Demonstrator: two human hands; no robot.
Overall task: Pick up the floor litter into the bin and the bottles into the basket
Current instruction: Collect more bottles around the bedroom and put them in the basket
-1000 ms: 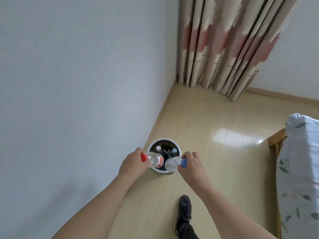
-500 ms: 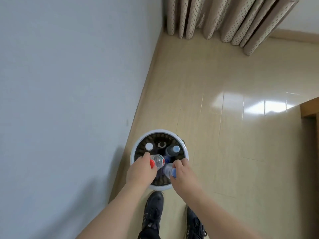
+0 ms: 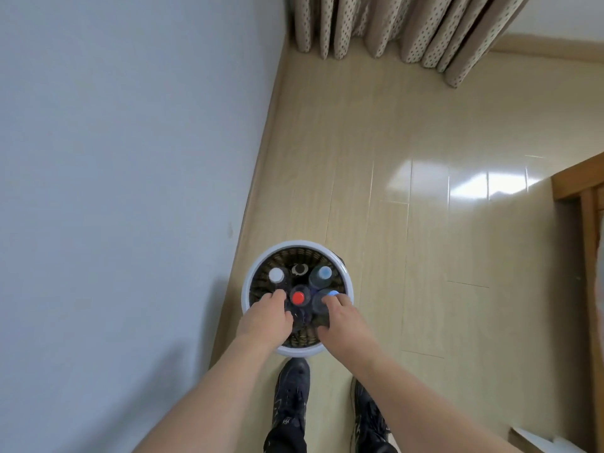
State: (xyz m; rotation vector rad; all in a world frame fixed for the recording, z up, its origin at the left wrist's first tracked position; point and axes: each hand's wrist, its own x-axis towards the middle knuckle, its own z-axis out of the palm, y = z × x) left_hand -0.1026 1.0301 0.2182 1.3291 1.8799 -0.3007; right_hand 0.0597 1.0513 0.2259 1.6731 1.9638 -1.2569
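Note:
A round basket (image 3: 299,246) with a white rim and dark woven inside stands on the floor against the wall. Several bottles stand upright in it. My left hand (image 3: 266,320) reaches in from the near side, its fingers curled round the red-capped bottle (image 3: 298,298). My right hand (image 3: 343,322) grips the light-blue-capped bottle (image 3: 332,293) the same way. Behind them stand a white-capped bottle (image 3: 276,275) and a blue-capped bottle (image 3: 324,273), with an uncapped neck (image 3: 299,269) between. The bottle bodies are mostly hidden in the dark basket.
A grey wall (image 3: 114,191) runs along the left. Curtains (image 3: 392,27) hang at the far end. A wooden bed frame (image 3: 578,188) juts in at the right. My two dark shoes (image 3: 292,397) stand just behind the basket. A white edge (image 3: 536,441) shows at bottom right.
I stepped up to the basket and looked down. Both hands turned their bottles from lying sideways above the rim to upright and lowered them into the basket.

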